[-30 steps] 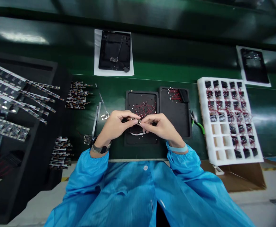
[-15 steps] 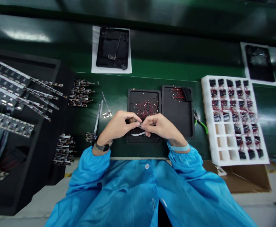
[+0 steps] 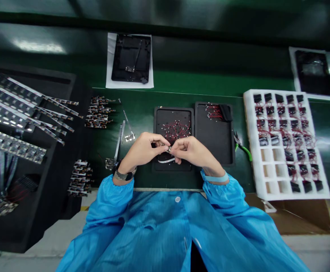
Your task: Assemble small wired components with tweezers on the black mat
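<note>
Small electronic part lies between the fingertips, pinched by left hand and right hand, neither nearer, its long axis largely hidden.

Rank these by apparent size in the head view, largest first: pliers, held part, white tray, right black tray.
1. White tray
2. Right black tray
3. Pliers
4. Held part, partly hidden, so ranked only by what shows
</note>
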Motion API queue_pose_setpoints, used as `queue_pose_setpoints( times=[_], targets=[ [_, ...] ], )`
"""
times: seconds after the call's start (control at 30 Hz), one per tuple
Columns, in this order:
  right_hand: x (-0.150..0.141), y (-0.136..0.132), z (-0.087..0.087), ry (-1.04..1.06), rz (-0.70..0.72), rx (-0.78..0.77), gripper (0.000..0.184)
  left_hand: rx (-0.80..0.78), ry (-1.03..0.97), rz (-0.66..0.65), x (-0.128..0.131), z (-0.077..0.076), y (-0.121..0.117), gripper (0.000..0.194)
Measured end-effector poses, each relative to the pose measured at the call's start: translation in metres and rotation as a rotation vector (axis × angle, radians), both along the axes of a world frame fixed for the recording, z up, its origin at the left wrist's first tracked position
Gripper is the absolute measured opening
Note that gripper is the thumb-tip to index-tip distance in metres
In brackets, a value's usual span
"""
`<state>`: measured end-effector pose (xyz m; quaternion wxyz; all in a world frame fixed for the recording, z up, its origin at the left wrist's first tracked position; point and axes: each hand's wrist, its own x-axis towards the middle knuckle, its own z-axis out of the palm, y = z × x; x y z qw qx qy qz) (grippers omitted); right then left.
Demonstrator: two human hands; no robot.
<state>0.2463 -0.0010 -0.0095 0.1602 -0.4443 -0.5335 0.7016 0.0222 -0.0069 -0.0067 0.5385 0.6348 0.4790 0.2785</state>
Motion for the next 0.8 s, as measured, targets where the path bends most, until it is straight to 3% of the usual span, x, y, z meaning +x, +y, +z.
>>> queue_pose_setpoints(
  times=[0.6,0.8],
  targets=[
    [0.0021,-0.0010,0.0017,-0.057,0.006,0.045,0.013,-0.058,-0.028,0.014,0.0052,-0.0002,-0.0003,0.007],
    [0.0012,-0.0013,0.0049,-0.047,0.001,0.057,0.023,-0.077,-0.041,0.030,0.0037,0.0004,0.0003,0.007]
  ],
)
